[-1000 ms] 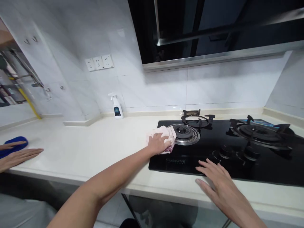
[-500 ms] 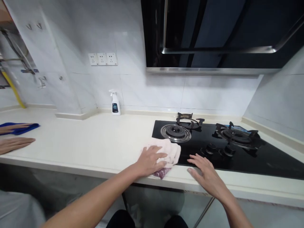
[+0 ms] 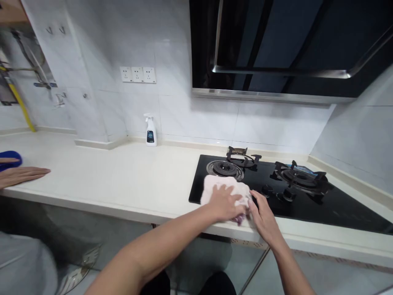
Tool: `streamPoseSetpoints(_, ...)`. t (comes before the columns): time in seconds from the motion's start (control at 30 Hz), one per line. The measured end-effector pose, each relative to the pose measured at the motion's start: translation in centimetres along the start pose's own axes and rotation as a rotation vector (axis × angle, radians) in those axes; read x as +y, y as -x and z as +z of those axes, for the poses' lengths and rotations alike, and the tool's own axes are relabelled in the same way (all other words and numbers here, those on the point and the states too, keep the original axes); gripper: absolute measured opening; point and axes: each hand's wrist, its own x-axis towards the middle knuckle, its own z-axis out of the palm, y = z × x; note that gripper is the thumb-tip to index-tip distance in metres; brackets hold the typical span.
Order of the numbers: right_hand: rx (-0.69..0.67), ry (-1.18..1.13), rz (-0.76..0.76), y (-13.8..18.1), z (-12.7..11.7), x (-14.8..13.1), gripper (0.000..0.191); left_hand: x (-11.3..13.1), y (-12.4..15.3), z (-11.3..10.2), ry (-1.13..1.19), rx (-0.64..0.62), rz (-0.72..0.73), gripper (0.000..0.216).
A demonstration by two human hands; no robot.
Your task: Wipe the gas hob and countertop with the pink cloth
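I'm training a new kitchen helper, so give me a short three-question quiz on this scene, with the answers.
1. True or false: the person's left hand rests on a pale pink cloth at the front edge of the black glass gas hob.
2. What stands on the cream countertop to the left of the hob? A: a white trigger spray bottle. B: a kettle. C: a knife block.
3. Fill in the blank: at the far left, a second person's hand lies on a ____ cloth.

Key:
1. True
2. A
3. Blue
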Motion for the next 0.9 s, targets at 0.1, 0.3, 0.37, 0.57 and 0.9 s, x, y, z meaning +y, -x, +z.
streamPoseSetpoints(0.1, 0.126, -0.042, 0.006, 0.1, -0.4, 0.6, 0.058, 3.8, -1.4, 1.3, 0.002, 0.018, 0.12, 0.052)
streamPoseSetpoints(0.3, 0.23, -0.15, 0.299, 0.6, -2.3, 1.6, 0.069, 3.6, 3.0, 2.0, 0.063, 0.103, 0.244, 0.049)
streamPoseSetpoints(0.37, 0.137, -0.153, 0.312, 0.6, -2.5, 1.6, 0.066, 1.4, 6.2, 1.7, 0.027, 0.169, 0.266, 0.045)
streamPoseSetpoints(0.57, -0.051, 0.024, 0.152, 0.6, -1.8, 1.3, 0.054, -8.5, 14.9, 0.3, -0.157, 0.188, 0.081, 0.047)
streamPoseSetpoints(0.9, -0.119, 0.101, 0.109, 0.6, -1.6, 2.1, 0.052, -23.4, 26.5, -4.1, -0.465, 0.347, -0.043, 0.049)
